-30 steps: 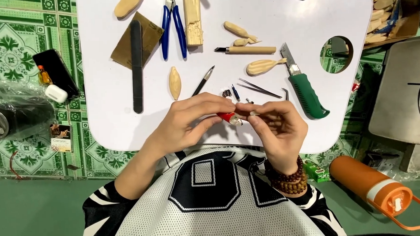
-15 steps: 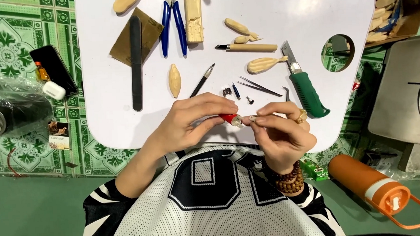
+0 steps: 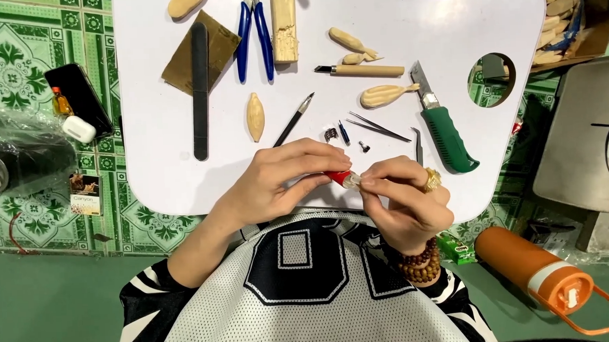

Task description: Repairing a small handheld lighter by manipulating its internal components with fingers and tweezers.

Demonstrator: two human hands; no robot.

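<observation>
My left hand [image 3: 278, 182] grips a small red-handled tool [image 3: 338, 178] over the near edge of the white table [image 3: 163, 169]. My right hand [image 3: 407, 201], with a gold ring and a bead bracelet, pinches a tiny pale piece [image 3: 353, 183] at the tool's tip. The two hands touch there. What the small piece is cannot be told; the fingers hide most of it.
On the table lie a green-handled utility knife [image 3: 445, 132], blue pliers [image 3: 254, 31], a black file [image 3: 200, 87], sandpaper [image 3: 216, 42], carved wooden pieces [image 3: 255, 117], a wooden-handled knife [image 3: 362, 70], tweezers [image 3: 378, 126] and small metal bits. An orange bottle [image 3: 534, 277] lies right; a phone [image 3: 79, 98] left.
Both hands stayed together at the table's near edge; the fingers shifted only slightly around the red tool and the small piece.
</observation>
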